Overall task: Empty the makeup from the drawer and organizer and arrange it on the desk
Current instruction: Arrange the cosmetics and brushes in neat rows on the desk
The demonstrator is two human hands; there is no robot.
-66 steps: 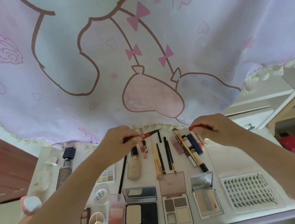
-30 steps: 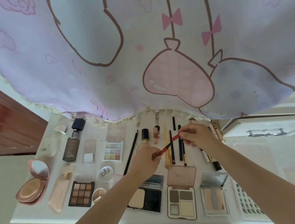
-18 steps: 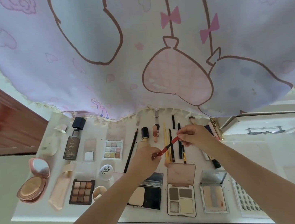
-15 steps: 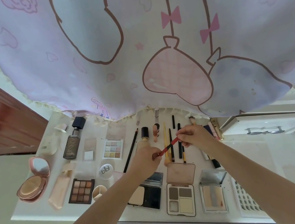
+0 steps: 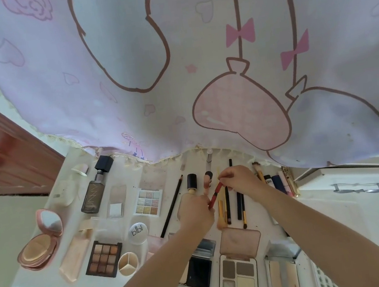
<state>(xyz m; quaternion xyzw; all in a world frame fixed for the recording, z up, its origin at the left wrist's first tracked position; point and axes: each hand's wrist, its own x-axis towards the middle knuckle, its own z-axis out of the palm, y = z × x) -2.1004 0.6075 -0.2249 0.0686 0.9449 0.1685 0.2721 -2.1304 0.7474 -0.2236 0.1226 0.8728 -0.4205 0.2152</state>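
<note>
Open four-pan palette (image 5: 238, 277) just below hands, nine-pan palette (image 5: 103, 258) far left. Left hand (image 5: 197, 211) and right hand (image 5: 237, 180) pinch red pencil (image 5: 216, 194) above white bench (image 5: 39, 240); pink curtain (image 5: 172, 60) behind.

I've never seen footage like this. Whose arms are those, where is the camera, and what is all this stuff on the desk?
There is no machine here: a person wears one wide-angle camera on the head, looking forward and down, so you see their own two bare arms. The left hand and the right hand each pinch one end of a slim red pencil above a white desk. Laid out on the desk are makeup items: a brown eyeshadow palette, an open pink compact, a dark foundation bottle, a row of thin pencils and brushes, and an open four-pan palette. A pink cartoon curtain hangs behind.
</note>
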